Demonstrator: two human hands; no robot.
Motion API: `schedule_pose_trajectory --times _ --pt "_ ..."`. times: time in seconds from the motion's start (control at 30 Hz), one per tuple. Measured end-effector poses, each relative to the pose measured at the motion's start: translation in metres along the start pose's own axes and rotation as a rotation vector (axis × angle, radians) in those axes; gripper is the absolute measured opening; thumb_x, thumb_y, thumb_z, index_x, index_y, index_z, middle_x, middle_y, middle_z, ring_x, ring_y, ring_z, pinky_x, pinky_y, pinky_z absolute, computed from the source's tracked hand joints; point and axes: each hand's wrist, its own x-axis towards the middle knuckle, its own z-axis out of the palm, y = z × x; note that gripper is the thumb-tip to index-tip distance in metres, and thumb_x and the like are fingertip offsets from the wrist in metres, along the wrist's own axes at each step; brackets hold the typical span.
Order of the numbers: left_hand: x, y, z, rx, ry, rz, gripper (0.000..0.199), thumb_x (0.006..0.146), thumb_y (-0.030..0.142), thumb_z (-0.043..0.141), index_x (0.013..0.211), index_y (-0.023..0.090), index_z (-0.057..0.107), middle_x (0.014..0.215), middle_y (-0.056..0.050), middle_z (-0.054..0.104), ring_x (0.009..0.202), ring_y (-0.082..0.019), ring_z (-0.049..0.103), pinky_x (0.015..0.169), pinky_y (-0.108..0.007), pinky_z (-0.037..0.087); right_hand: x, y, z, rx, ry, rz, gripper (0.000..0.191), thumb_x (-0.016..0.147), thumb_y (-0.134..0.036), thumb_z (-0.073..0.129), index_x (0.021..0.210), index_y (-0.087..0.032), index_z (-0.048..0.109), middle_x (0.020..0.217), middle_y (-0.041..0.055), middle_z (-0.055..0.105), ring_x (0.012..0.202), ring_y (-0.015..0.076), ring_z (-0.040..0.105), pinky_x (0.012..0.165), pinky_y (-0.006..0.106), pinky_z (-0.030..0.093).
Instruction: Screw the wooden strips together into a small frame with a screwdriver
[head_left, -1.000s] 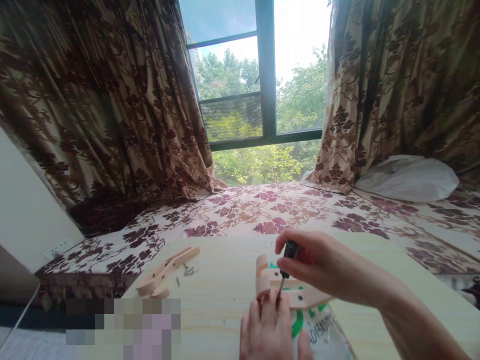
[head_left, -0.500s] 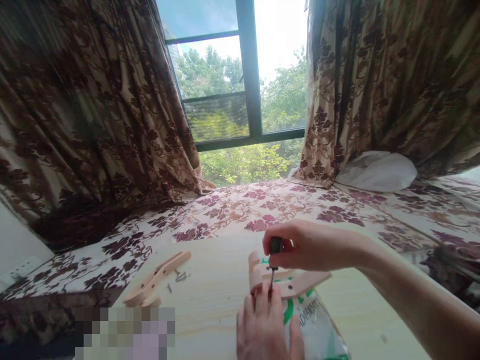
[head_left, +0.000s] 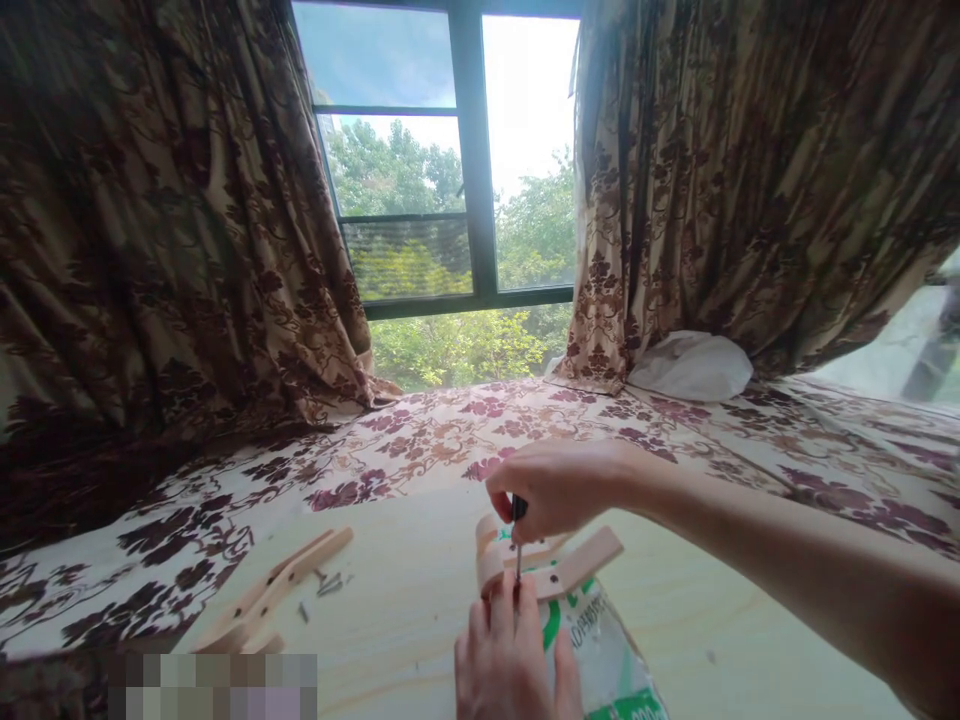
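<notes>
My right hand (head_left: 566, 485) is closed around the dark handle of a screwdriver (head_left: 518, 508), held upright with its thin shaft pointing down. Under its tip lies a pale wooden assembly (head_left: 589, 562) of curved and straight pieces with dark screw holes. My left hand (head_left: 510, 655) presses its fingers on the near side of that wood, beside the shaft. The fingers hide the spot where the tip meets the wood. Beneath the wood is a white plastic packet (head_left: 607, 650) with green print.
Another wooden assembly (head_left: 289, 575) lies to the left on the pale wooden board (head_left: 382, 630), with several loose screws (head_left: 328, 584) beside it. Behind the board spreads a floral cloth (head_left: 427, 435), with a white bundle (head_left: 694, 365) at the back right. Curtains flank a window.
The view has shifted, so the scene sits farther left. My right hand has turned around the screwdriver handle, covering more of it. My left hand stays on the wood.
</notes>
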Motion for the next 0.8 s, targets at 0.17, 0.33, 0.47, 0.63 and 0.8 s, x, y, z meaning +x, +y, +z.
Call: schedule_pose_trajectory --times 0.17,0.33,0.47,0.63,0.8 --pt "0.001 0.003 -0.001 -0.015 -0.010 -0.025 0.039 0.082 0.022 0.044 0.115 0.021 0.063 0.124 -0.003 0.062 0.095 -0.024 0.057 0.073 -0.037 0.046 -0.005 -0.003 0.000 -0.033 -0.011 0.020 0.024 0.072 -0.021 0.060 0.093 -0.020 0.071 0.081 0.0045 0.069 0.068 0.0146 0.054 0.053 0.023 0.030" --pt "0.003 0.007 -0.007 -0.069 -0.056 -0.052 0.038 0.082 0.021 0.045 0.116 0.020 0.062 0.126 -0.003 0.060 0.098 -0.024 0.056 0.076 -0.037 0.044 -0.005 0.001 0.003 0.053 0.018 0.073 0.024 0.078 -0.033 0.058 0.090 -0.017 0.072 0.079 0.0065 0.069 0.064 0.0140 0.053 0.053 0.023 0.032" --pt "0.004 0.008 -0.011 -0.092 -0.094 -0.083 0.039 0.081 0.021 0.047 0.118 0.022 0.061 0.126 -0.003 0.059 0.100 -0.023 0.055 0.079 -0.037 0.043 -0.010 0.005 0.000 0.116 0.013 0.053 0.023 0.076 -0.029 0.060 0.093 -0.017 0.070 0.079 0.0043 0.069 0.063 0.0126 0.053 0.053 0.022 0.034" --pt "0.003 0.008 -0.013 -0.136 -0.104 -0.116 0.037 0.079 0.029 0.055 0.115 0.025 0.063 0.127 -0.001 0.060 0.102 -0.024 0.057 0.082 -0.038 0.044 -0.014 0.010 0.009 0.201 0.108 0.038 0.013 0.079 -0.022 0.056 0.082 -0.017 0.068 0.068 0.0004 0.063 0.057 0.0095 0.048 0.051 0.021 0.031" --pt "0.000 0.007 -0.005 -0.096 -0.033 -0.129 0.040 0.072 0.036 0.065 0.111 0.027 0.065 0.124 0.000 0.062 0.100 -0.025 0.060 0.079 -0.038 0.047 -0.005 0.014 0.035 0.306 0.272 0.064 0.022 0.087 -0.033 0.050 0.077 -0.016 0.059 0.065 -0.0011 0.057 0.057 0.0090 0.045 0.051 0.021 0.030"
